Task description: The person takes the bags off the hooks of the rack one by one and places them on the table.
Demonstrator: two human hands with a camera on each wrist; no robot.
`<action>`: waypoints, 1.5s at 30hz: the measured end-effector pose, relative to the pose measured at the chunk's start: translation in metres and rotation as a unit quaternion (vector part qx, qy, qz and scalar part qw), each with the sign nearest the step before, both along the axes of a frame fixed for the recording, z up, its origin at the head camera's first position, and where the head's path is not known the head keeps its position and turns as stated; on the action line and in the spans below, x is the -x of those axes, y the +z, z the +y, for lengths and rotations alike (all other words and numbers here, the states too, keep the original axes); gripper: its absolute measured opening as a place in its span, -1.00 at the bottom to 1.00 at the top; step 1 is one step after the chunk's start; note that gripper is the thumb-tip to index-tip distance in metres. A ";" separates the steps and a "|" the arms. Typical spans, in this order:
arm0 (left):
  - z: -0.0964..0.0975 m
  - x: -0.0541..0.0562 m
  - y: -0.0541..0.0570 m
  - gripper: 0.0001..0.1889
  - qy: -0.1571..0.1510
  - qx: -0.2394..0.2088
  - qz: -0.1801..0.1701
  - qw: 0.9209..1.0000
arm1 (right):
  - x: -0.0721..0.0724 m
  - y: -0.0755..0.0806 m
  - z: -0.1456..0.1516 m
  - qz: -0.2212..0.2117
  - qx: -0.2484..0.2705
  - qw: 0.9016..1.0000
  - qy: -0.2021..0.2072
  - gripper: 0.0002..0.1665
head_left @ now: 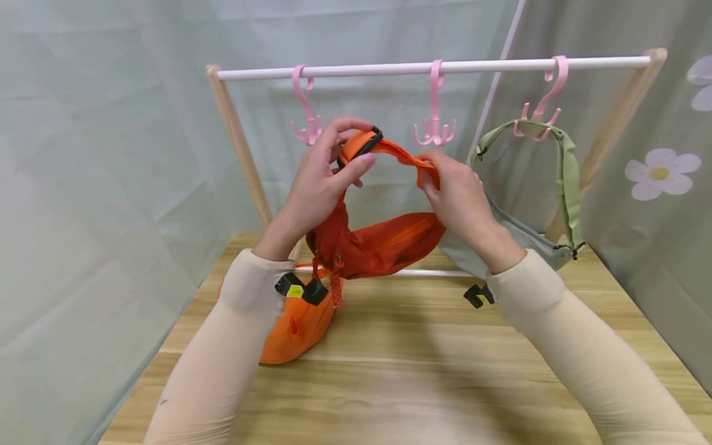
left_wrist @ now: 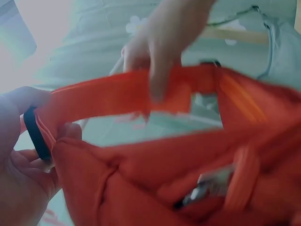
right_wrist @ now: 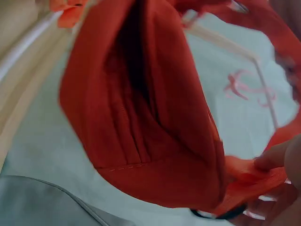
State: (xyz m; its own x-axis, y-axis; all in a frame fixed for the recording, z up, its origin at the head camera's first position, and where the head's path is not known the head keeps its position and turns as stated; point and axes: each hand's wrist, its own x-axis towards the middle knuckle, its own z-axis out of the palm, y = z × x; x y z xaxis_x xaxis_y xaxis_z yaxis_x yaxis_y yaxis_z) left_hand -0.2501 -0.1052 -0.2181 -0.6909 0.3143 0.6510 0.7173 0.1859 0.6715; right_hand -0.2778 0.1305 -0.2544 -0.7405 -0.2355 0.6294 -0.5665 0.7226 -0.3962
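Observation:
Both hands hold a red-orange bag (head_left: 389,244) up in front of the rack by its orange strap (head_left: 397,150). My left hand (head_left: 319,176) pinches the strap beside its black buckle (head_left: 368,143), thumb below and fingers above. On the other side, my right hand (head_left: 458,194) grips the strap between thumb and fingers. In the left wrist view the strap (left_wrist: 103,96) runs as a band between the hands, above the bag body (left_wrist: 155,165). The right wrist view shows the underside of the bag (right_wrist: 155,117), with the right hand (right_wrist: 277,183) on the strap.
A rack with a white rail (head_left: 367,69) carries pink hooks (head_left: 436,111). A grey-green bag (head_left: 567,179) hangs from the right hook. An orange bag (head_left: 300,327) lies on the wooden table (head_left: 400,371) at left, partly behind the left forearm.

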 end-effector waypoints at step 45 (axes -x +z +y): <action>-0.044 -0.006 -0.081 -0.70 0.072 -0.152 -0.032 0.985 | -0.006 0.036 0.049 -0.037 -0.062 0.997 0.015 -0.73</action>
State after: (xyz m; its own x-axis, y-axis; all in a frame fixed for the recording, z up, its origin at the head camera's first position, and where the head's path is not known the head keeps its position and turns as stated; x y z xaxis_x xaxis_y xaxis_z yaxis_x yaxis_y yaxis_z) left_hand -0.2444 -0.1491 -0.2986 -0.7568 0.0083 0.6535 0.6526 0.0660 0.7549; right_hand -0.2718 0.1799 -0.2179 -0.7755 -0.3314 0.5374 -0.5615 0.7512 -0.3470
